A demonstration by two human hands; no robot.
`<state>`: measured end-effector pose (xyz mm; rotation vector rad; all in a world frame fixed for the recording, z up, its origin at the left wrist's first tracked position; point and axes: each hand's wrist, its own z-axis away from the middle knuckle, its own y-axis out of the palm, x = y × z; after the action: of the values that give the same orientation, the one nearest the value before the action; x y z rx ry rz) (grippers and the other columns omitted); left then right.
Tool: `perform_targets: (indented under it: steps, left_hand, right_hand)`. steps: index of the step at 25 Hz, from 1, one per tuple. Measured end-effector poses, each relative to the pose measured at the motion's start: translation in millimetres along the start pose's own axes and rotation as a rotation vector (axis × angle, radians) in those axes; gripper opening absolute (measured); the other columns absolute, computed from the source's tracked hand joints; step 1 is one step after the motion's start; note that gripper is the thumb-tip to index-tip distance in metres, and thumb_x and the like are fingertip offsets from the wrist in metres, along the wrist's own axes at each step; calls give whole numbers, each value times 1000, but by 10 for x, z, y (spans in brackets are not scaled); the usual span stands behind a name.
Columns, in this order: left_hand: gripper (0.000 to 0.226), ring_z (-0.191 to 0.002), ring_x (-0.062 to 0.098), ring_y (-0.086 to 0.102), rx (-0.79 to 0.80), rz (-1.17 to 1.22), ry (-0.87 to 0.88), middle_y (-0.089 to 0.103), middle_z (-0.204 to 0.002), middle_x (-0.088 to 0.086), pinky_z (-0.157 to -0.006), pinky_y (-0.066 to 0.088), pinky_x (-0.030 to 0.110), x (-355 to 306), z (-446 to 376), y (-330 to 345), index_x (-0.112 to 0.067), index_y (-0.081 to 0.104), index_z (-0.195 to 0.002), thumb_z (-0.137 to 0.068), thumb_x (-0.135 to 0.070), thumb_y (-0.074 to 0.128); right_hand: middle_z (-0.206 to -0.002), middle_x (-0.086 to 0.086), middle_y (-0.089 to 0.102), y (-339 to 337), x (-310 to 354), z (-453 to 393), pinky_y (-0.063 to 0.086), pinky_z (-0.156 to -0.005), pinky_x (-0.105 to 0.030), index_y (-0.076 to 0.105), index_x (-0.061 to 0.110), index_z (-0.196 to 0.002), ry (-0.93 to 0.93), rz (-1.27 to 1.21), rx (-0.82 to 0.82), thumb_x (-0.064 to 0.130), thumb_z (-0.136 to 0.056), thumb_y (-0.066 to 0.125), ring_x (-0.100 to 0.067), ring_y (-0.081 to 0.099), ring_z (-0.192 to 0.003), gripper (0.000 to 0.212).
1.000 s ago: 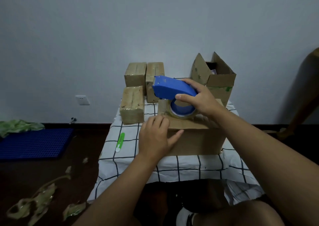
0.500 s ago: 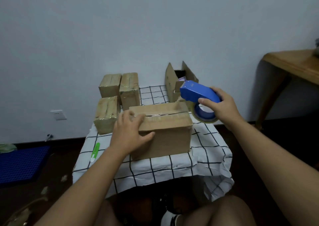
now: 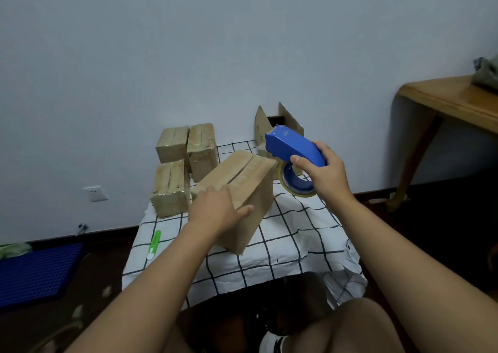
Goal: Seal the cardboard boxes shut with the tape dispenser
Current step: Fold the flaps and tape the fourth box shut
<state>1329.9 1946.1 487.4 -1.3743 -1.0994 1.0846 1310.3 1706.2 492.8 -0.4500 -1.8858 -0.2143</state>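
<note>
Centrally, creased cardboard box, glossy blue tape dispenser

I'm seeing a blue tape dispenser, brown cardboard boxes, a white black-gridded cloth, and a green-and-white cutter.

A plain pale grey-blue wall is seen behind, lit softly and evenly. A white socket is set low on it, above a dark skirting board. The floor is dark. A wooden side table is placed at the right, and a blue grid mat is laid at the left.
</note>
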Motion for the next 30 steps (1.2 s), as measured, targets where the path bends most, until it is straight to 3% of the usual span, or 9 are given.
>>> perform_targets:
  steps: [3, 5, 6, 10, 14, 19, 24, 27, 30]
  left_hand:
    - [85, -134, 34, 31, 143, -33, 161, 34, -151, 4, -109, 33, 47, 272, -25, -126, -36, 30, -148, -77, -68, 64]
    - [85, -145, 34, 12, 194, -1, 186, 13, -161, -4, -116, 16, 52, 498, -64, -73, -47, 20, -149, -80, -62, 66]
    - [80, -146, 33, 12, 178, 53, 203, 10, -162, -6, -116, 16, 51, 570, -76, -2, -49, 20, -149, -83, -58, 64]
    - [61, -123, 29, 45, -73, 99, 197, 38, -146, -1, -97, 43, 40, 480, -50, 198, -45, 35, -144, -88, -62, 54]
    - [63, -104, 25, 52, -261, -52, 121, 51, -120, 2, -83, 43, 36, 137, 75, 279, -43, 36, -142, -87, -75, 37]
    - [58, -90, 25, 50, -391, -107, 169, 54, -106, 5, -71, 41, 34, 77, 73, 383, -38, 47, -137, -87, -68, 47]
    - [58, -111, 26, 41, -305, -3, 94, 43, -126, 5, -90, 43, 36, 155, 95, 401, -41, 28, -147, -94, -63, 39]
    - [65, -142, 31, 19, -215, 32, 145, 26, -154, 4, -112, 30, 40, 172, 57, 417, -36, 15, -154, -97, -57, 39]
    - [63, -146, 23, 20, -199, 73, 248, 26, -159, -7, -114, 26, 35, 244, -9, 431, -29, 20, -155, -99, -49, 42]
  right_hand:
    - [-103, 10, 65, 26, 24, 31, 48, -71, -17, 64, 35, -108, 9, -37, 12, 32, -81, 80, -6, 62, -89, 32]
    - [-104, 8, 66, 39, 30, 29, 48, -71, -17, 65, 30, -112, 16, -50, 20, 32, -82, 79, -7, 62, -90, 34]
    - [-104, 8, 65, 48, 36, 31, 48, -69, -16, 64, 29, -114, 21, -55, 25, 31, -82, 79, -6, 62, -89, 35]
    - [-102, 12, 63, 120, 79, 32, 48, -64, -10, 62, 33, -113, 28, -73, 51, 28, -84, 78, 6, 60, -80, 33]
    - [-102, 13, 63, 181, 136, 32, 49, -66, -13, 62, 35, -112, 31, -96, 74, 28, -85, 77, 6, 60, -81, 32]
    - [-107, 10, 62, 235, 147, 79, 50, -69, -17, 62, 37, -114, 29, -92, 129, 29, -84, 78, -5, 60, -90, 35]
    - [-108, 13, 60, 320, 134, 160, 49, -72, -21, 59, 46, -105, 55, -91, 173, 29, -83, 77, -9, 60, -96, 33]
    - [-109, 12, 62, 377, 128, 181, 49, -74, -22, 61, 43, -111, 76, -102, 177, 32, -81, 79, -10, 61, -96, 37]
    - [-114, 7, 62, 419, 142, 178, 49, -76, -26, 60, 38, -120, 88, -87, 192, 35, -79, 80, -15, 61, -100, 46]
